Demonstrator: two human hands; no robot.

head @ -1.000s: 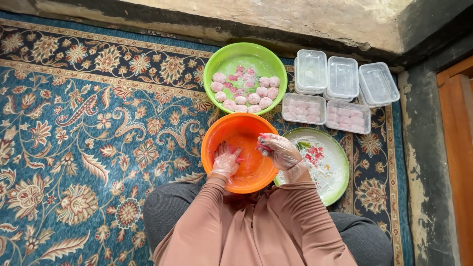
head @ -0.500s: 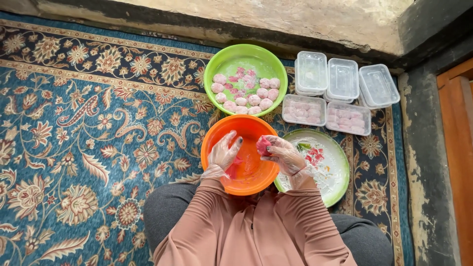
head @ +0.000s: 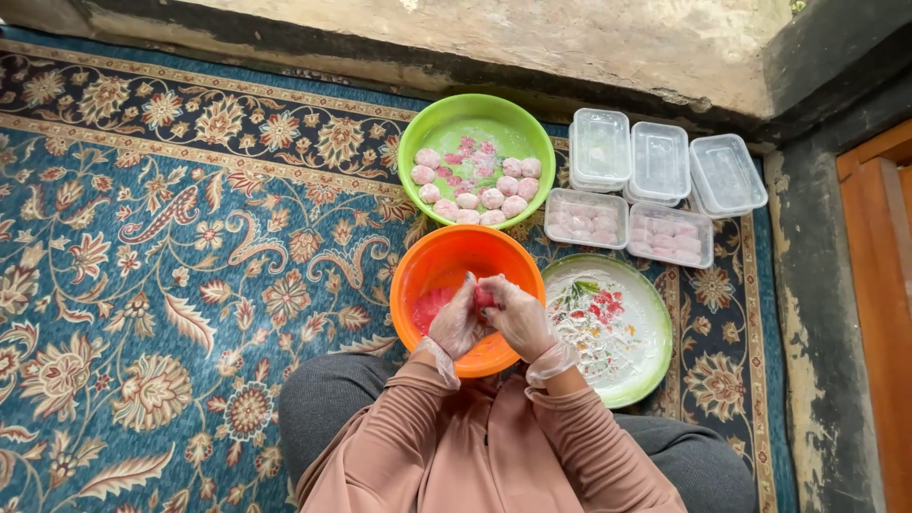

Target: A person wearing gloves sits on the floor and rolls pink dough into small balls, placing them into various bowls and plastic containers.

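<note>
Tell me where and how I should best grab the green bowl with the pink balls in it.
Grip the green bowl by its bare rim on the left, coming in from the open carpet side. The far part of the bowl is bare, while the pink balls sit toward the near side; the orange bowl crowds the near edge and clear containers stand right.

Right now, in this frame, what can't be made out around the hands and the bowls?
- Head view: the pink lump is mostly covered by the left hand and right hand; its shape is unclear.
- The orange bowl has its near side hidden by the hands.
- The filled tubs have clouded lids; contents are just pale pink.
- The plate has its near edge cut by the right sleeve.
</note>
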